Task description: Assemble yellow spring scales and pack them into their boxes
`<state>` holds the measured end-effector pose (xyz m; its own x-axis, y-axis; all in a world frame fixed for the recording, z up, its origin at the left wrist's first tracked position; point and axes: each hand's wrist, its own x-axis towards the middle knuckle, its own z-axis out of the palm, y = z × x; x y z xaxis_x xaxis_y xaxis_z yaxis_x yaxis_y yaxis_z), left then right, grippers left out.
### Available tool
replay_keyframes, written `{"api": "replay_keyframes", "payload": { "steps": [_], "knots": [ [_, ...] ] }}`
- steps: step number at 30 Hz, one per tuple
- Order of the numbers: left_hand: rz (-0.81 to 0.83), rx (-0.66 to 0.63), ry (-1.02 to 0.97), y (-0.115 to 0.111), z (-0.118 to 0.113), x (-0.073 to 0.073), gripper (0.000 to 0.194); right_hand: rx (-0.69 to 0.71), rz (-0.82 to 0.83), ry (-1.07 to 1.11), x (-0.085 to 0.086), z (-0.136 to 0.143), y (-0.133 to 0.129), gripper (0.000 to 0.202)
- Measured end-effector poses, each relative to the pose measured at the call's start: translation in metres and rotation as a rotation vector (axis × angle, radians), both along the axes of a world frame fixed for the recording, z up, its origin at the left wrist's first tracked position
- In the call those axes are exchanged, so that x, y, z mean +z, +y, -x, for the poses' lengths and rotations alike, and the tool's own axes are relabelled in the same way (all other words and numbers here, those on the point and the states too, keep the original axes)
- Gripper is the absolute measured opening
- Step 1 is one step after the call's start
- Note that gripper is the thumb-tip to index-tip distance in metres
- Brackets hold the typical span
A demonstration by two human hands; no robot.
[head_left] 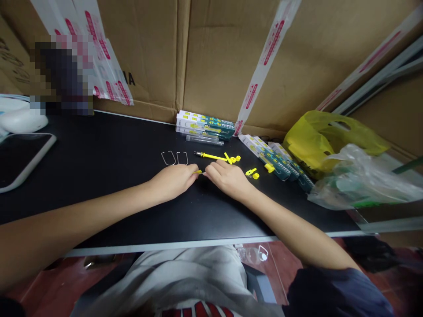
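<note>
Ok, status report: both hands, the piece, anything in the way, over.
Left hand pinching yellow piece. Right hand close by, grip unclear. Nearest clutter: wire hooks beyond left hand, yellow rod beyond both.

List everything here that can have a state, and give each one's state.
Left hand: closed on a small yellow piece.
Right hand: fingers pinched at a thin metal bit.
Wire loops: bent, lying apart.
Yellow rod: lying down.
Back boxes: stacked.
Phone: screen dark.
Yellow bag: crumpled.
Clear bag: crumpled.
</note>
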<state>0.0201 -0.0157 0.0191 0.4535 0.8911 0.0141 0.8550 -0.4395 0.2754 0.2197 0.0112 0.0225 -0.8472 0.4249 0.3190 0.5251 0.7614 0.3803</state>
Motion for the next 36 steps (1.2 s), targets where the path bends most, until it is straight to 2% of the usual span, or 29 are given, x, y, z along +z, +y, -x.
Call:
{"api": "replay_keyframes", "payload": {
  "steps": [10,19,36],
  "knots": [
    [0.006,-0.024,0.001,0.001,0.001,0.002,0.028,-0.101,0.128,0.128,-0.006,0.001,-0.001,0.022],
    [-0.014,-0.012,0.045,-0.001,-0.002,-0.001,0.028,-0.169,0.121,0.11,-0.005,0.006,-0.009,0.028],
    [-0.026,-0.012,0.021,-0.004,-0.003,-0.002,0.027,-0.311,0.263,0.148,-0.003,0.011,-0.015,0.019]
  ]
}}
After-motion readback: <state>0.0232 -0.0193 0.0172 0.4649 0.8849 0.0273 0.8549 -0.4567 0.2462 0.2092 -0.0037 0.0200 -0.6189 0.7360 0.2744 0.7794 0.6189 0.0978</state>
